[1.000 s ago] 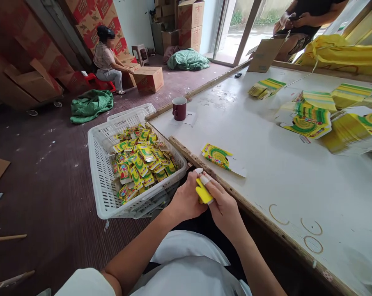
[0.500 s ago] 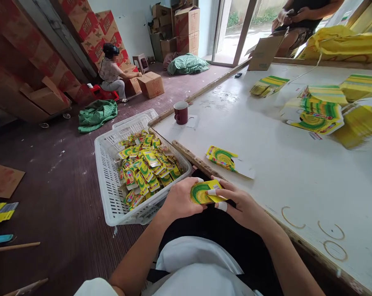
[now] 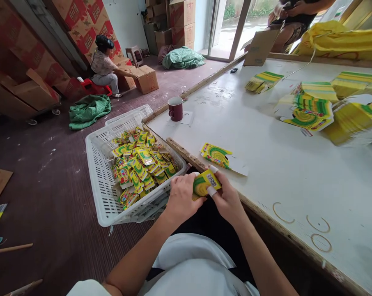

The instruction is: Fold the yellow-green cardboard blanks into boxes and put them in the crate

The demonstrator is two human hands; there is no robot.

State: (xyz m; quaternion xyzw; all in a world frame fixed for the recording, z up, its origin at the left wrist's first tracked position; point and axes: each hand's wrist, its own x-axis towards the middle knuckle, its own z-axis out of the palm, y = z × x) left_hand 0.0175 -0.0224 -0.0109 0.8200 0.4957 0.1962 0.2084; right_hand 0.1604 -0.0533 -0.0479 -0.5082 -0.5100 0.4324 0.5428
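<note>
Between my hands, above my lap at the table edge, is a small yellow and green printed carton [image 3: 202,186] with a barcode on its right part. My left hand [image 3: 183,196] wraps round its left end. My right hand [image 3: 225,195] grips the right end, thumb and fingertips pressed on it; white tape covers several fingertips. Just past my hands, an unfolded flat carton [image 3: 218,156] lies on the white table [image 3: 260,164]. At my left stands a white plastic basket [image 3: 96,181] holding many similar yellow-green cartons [image 3: 139,164].
A maroon mug [image 3: 175,110] stands near the table's left edge. Stacks of flat cartons [image 3: 318,105] lie at the right, rubber bands [image 3: 320,242] nearer me. One person [image 3: 104,68] sits by cardboard boxes [image 3: 145,79]; another person [image 3: 292,16] is at the far table end.
My right hand has shifted its grip, its fingers now closing round the carton's right end, where the flap has been folded in and the barcode faces up. The view has turned slightly.
</note>
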